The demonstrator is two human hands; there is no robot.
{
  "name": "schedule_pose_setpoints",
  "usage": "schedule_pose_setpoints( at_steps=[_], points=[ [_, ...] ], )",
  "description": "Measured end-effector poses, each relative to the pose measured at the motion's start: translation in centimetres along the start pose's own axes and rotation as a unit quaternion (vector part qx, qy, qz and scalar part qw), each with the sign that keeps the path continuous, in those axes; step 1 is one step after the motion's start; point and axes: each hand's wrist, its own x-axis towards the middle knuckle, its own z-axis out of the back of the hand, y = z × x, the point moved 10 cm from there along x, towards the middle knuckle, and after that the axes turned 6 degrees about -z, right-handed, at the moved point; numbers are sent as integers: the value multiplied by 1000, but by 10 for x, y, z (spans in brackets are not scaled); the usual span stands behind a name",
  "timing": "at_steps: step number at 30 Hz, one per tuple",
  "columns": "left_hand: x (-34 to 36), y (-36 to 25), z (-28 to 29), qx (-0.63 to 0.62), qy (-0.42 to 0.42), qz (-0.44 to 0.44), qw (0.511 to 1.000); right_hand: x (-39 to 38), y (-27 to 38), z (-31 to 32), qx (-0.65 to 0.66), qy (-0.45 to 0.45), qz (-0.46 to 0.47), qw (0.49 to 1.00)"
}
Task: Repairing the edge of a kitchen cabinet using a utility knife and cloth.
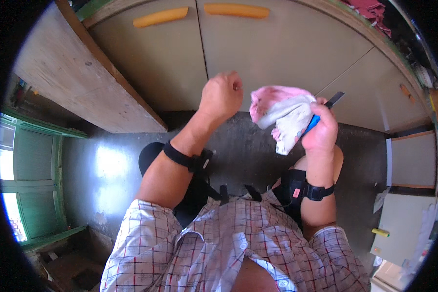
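My left hand (224, 95) is raised in front of the cabinet, its fingers curled into a fist. Whether something small sits inside that fist is hidden. To its right, a crumpled pink and white cloth (289, 109) hangs from my right hand (323, 129). The same hand grips a blue-handled utility knife (312, 125), whose flat dark blade sticks out past the fingers toward the upper right. The cloth lies against the handle and droops below it. A gap separates my left fist from the cloth.
Beige cabinet doors (277, 53) with orange handles (236, 10) stand ahead. A wooden panel (85, 73) juts out at the left, near a green-framed door (34, 160). Below is the dark, glossy floor (238, 138). A pale cabinet (399, 228) with a yellow handle stands at the right.
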Motion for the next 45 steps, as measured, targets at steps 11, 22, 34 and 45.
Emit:
schedule_pose_setpoints(
  at_steps=[11,22,34,45],
  points=[
    [-5,-20,-16,-103,28,-36,994,1,0,1,-22,-56,12,998],
    [-6,-4,-46,-723,88,218,650,-6,0,-23,28,7,-19,999],
    [-49,12,-107,-442,206,291,823,4,-6,-49,-101,60,-29,993],
    [-17,-44,-68,-806,171,169,540,-38,-39,-100,-201,220,-118,947]
  ],
)
